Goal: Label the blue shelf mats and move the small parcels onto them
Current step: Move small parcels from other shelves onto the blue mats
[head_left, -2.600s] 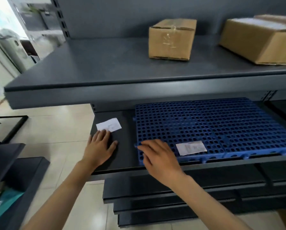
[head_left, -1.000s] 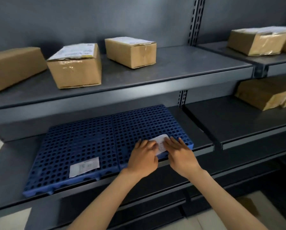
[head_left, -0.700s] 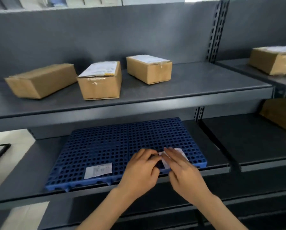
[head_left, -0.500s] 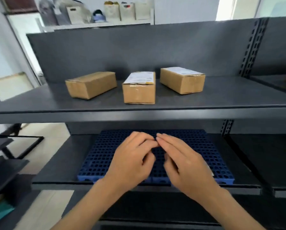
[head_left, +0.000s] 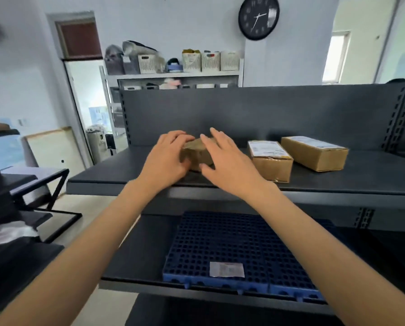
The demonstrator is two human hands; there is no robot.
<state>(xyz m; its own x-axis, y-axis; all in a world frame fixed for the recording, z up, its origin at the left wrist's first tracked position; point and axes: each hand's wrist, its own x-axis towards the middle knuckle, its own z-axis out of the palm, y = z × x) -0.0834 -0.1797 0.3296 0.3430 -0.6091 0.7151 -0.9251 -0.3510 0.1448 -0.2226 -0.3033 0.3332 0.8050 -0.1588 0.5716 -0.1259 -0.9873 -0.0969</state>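
Observation:
A small brown parcel [head_left: 197,152] lies at the left of the grey upper shelf [head_left: 337,182]. My left hand [head_left: 167,160] clasps its left side with fingers over the top. On its right side rests my right hand [head_left: 228,167], thumb against the front. Two more parcels stand to the right, one with a printed label [head_left: 270,160] and a longer one [head_left: 314,156]. On the lower shelf lie the blue perforated mats [head_left: 220,241]. A white label [head_left: 226,269] sticks near the left mat's front edge. My right forearm hides part of the right mat.
A dark back panel [head_left: 290,114] closes the shelf behind the parcels. A black metal frame stand [head_left: 55,184] sits at the left over the tiled floor. Behind the unit are a white shelf with bins [head_left: 196,64] and a wall clock [head_left: 258,17].
Both hands left the label on the right mat and rose to the upper shelf, closing around the leftmost parcel. My view lifted from the mats to the parcels.

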